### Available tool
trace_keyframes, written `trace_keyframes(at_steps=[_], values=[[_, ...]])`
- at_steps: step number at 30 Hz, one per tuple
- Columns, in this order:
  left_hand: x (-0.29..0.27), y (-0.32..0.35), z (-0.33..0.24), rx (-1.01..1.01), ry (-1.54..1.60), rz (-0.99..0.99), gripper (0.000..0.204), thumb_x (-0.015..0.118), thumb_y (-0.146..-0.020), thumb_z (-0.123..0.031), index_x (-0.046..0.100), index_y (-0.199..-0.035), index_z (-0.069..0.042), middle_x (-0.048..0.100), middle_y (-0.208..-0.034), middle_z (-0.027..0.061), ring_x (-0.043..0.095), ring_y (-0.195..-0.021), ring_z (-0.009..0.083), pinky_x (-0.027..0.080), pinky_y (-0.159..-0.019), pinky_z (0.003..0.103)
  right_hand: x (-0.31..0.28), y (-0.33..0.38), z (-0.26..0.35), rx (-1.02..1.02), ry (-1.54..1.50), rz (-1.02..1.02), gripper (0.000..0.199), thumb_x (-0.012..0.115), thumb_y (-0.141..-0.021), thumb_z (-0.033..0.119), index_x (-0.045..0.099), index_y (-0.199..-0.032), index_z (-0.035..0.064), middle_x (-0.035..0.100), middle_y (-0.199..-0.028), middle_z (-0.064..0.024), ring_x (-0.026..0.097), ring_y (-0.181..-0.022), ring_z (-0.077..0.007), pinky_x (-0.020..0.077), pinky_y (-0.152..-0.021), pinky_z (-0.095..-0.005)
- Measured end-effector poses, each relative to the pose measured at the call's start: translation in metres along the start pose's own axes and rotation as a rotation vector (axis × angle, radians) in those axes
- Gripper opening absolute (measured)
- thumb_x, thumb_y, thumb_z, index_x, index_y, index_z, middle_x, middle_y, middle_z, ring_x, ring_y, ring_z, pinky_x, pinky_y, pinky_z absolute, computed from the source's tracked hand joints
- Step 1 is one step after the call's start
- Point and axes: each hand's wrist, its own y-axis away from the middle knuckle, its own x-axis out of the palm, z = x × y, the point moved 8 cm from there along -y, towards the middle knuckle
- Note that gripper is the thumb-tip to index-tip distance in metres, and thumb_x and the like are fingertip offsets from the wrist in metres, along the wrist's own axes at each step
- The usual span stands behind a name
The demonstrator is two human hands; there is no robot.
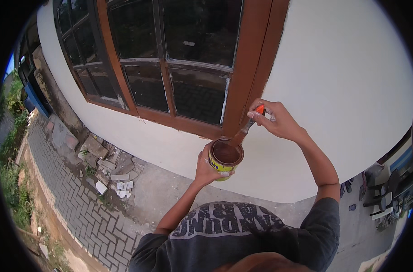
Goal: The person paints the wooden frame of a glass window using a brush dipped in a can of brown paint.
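My left hand [208, 168] wraps round a yellow-green paint can [221, 169], holding it upright just below the window's lower right corner. Brown paint [226, 152] shows inside, and brown smears coat the rim. Above it my right hand [272, 119] is closed on a paintbrush [245, 128] with an orange handle end. The brush slants down to the left, its brown bristles at the can's right rim; whether they touch it I cannot tell. Beside the brush stands the brown window frame [249, 72], its dark panes edged with whitish marks. Pale smudges mark the fingers of both hands.
A white wall [338, 90] surrounds the window. Broken tiles and rubble [118, 179] lie at its foot on the left, beside grey paving [86, 213]. Dark chairs [385, 192] and several pieces of footwear [349, 187] are at the far right on the concrete floor [163, 181].
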Motion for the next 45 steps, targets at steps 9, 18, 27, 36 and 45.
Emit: trace_keyframes(at_steps=[9, 18, 27, 36, 45], values=[[-0.008, 0.003, 0.001, -0.053, -0.088, -0.021, 0.101, 0.094, -0.045, -0.033, 0.043, -0.127, -0.002, 0.061, -0.119, 0.0138, 0.059, -0.112, 0.0290, 0.043, -0.100, 0.042, 0.026, 0.022, 0.026, -0.109, 0.088, 0.314, 0.011, 0.060, -0.093, 0.012, 0.059, -0.096, 0.0008, 0.062, -0.089, -0.0077, 0.059, -0.083, -0.0205, 0.0470, -0.078, -0.0329], [0.002, -0.002, 0.001, -0.049, 0.069, 0.023, 0.103, 0.093, -0.046, -0.034, 0.041, -0.130, -0.003, 0.059, -0.120, 0.0127, 0.058, -0.112, 0.0287, 0.041, -0.101, 0.042, -0.001, 0.004, 0.001, -0.006, -0.120, 0.148, 0.025, 0.055, -0.099, 0.025, 0.060, -0.090, 0.0021, 0.055, -0.080, -0.0006, 0.048, -0.069, -0.0087, 0.0412, -0.062, -0.0239], [0.004, -0.005, 0.004, -0.061, -0.051, 0.078, 0.109, 0.092, -0.044, -0.033, 0.039, -0.135, -0.006, 0.055, -0.126, 0.0106, 0.053, -0.118, 0.0285, 0.032, -0.105, 0.044, -0.006, -0.004, -0.058, 0.250, -0.137, -0.045, 0.025, 0.057, -0.096, 0.025, 0.058, -0.085, 0.0029, 0.050, -0.069, 0.0023, 0.041, -0.056, -0.0050, 0.0345, -0.053, -0.0223], [0.006, -0.007, 0.008, -0.059, -0.033, 0.094, 0.105, 0.093, -0.045, -0.036, 0.042, -0.132, -0.007, 0.057, -0.125, 0.0100, 0.053, -0.118, 0.0283, 0.032, -0.106, 0.044, -0.016, 0.002, 0.007, 0.011, 0.022, -0.061, 0.020, 0.060, -0.095, 0.020, 0.060, -0.087, 0.0015, 0.053, -0.073, -0.0009, 0.045, -0.062, -0.0082, 0.0383, -0.058, -0.0245], [0.004, -0.018, 0.001, -0.095, 0.159, 0.121, 0.101, 0.095, -0.050, -0.027, 0.043, -0.133, -0.004, 0.058, -0.126, 0.0113, 0.056, -0.118, 0.0225, 0.043, -0.103, 0.037, -0.027, 0.019, 0.037, -0.030, 0.001, 0.055, 0.016, 0.062, -0.092, 0.015, 0.065, -0.098, 0.0003, 0.068, -0.087, -0.0107, 0.063, -0.081, -0.0192, 0.0489, -0.075, -0.0335]])
